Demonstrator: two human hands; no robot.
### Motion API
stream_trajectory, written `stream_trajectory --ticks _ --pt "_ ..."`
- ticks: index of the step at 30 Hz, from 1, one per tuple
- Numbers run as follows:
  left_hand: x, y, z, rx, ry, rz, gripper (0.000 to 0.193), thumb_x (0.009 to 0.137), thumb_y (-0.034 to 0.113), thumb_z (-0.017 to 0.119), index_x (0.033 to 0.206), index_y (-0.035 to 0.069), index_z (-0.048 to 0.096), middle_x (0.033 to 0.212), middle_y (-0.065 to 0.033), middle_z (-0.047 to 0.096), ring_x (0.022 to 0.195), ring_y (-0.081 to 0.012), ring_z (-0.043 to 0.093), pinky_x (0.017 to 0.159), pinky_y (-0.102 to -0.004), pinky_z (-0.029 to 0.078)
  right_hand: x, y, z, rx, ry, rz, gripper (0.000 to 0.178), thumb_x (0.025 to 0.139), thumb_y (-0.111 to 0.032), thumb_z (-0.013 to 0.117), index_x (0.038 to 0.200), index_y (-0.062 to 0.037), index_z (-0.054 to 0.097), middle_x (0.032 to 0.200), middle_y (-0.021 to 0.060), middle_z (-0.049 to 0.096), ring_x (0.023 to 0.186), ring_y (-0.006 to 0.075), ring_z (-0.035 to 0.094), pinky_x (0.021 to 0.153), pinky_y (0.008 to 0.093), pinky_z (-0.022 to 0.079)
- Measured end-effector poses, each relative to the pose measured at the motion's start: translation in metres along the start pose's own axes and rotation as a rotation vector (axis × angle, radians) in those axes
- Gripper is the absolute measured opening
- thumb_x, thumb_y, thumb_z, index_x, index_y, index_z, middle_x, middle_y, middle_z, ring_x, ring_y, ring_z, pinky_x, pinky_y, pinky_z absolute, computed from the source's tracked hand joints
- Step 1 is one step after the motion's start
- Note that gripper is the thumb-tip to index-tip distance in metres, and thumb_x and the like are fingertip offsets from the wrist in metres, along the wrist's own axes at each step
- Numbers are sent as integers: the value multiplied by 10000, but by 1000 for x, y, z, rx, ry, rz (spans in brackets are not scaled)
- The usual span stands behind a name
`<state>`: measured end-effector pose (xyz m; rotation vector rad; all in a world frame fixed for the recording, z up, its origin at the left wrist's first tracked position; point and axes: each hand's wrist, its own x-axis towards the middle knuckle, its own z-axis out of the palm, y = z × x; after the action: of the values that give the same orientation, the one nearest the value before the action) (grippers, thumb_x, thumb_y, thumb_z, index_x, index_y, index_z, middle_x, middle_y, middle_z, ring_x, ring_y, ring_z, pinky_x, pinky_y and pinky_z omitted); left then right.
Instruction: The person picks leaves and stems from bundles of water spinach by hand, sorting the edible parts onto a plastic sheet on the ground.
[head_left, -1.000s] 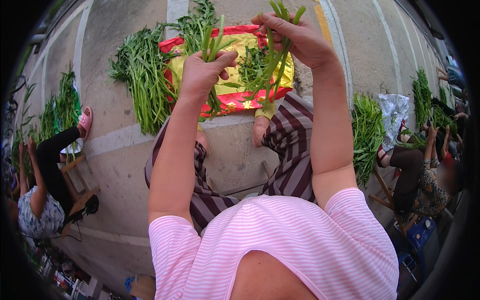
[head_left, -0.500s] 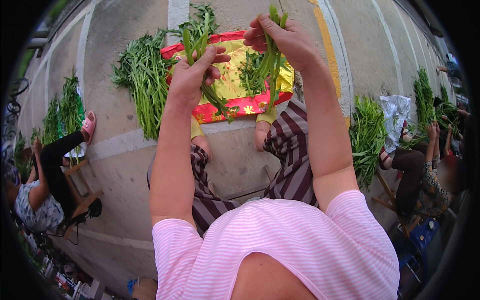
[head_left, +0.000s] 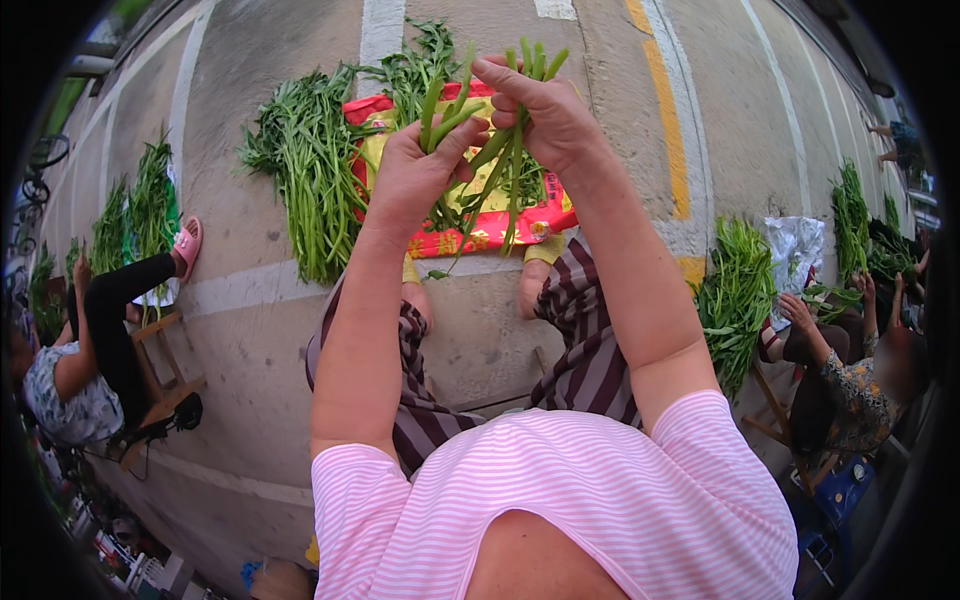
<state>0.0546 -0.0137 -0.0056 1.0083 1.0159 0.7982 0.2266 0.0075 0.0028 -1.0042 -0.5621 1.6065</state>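
The L hand (head_left: 415, 172) is curled round a few green stems (head_left: 431, 112), w/ the thumb pressed on them. The R hand (head_left: 545, 112) is closed on some other stems (head_left: 539, 62) just beside it; their tips poke up past the fingers & the long ends hang over the red & gold sheet (head_left: 425, 243). Can't tell if the 2 bunches touch. I'd say this bit is abt halfway, b/c both hands are full. What looks done: a small heap of loose green bits (head_left: 528, 180) lies on the sheet; too small to tell if they're leaf or stem. What looks left: lots! A big pile of long greens (head_left: 315, 170) lies on the ground by the sheet's L side, leaves at the far end. More leafy greens (head_left: 420, 75) lie by the far edge, partly on the sheet. So prob. only a little is done & most is left.
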Motion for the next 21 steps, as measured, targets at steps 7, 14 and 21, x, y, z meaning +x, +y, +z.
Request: stream_trajectory --ticks 7,14,21 --pt "0 -6 -8 155 -28 -3 324 954 306 657 1149 48 684 976 -22 723 680 -65 592 603 -217 461 5 6 3 -134 -19 -25 354 803 -244 827 1006 -8 659 708 -1 580 579 74 513 493 234 402" --pt "5 -6 -22 28 120 143 417 989 396 574 1187 41 666 1132 -58 690 975 -140 654 854 -284 505 8 2 0 -253 91 -170 319 834 -277 798 1032 -44 708 909 36 704 784 64 616 495 213 390" --pt "9 11 -54 -178 346 214 415 1025 340 509 1189 -33 589 1064 -162 697 895 -191 700 763 -284 574 5 -20 -15 -588 238 -383 246 949 -317 660 1109 -142 725 1048 -6 713 918 47 580 622 208 420"
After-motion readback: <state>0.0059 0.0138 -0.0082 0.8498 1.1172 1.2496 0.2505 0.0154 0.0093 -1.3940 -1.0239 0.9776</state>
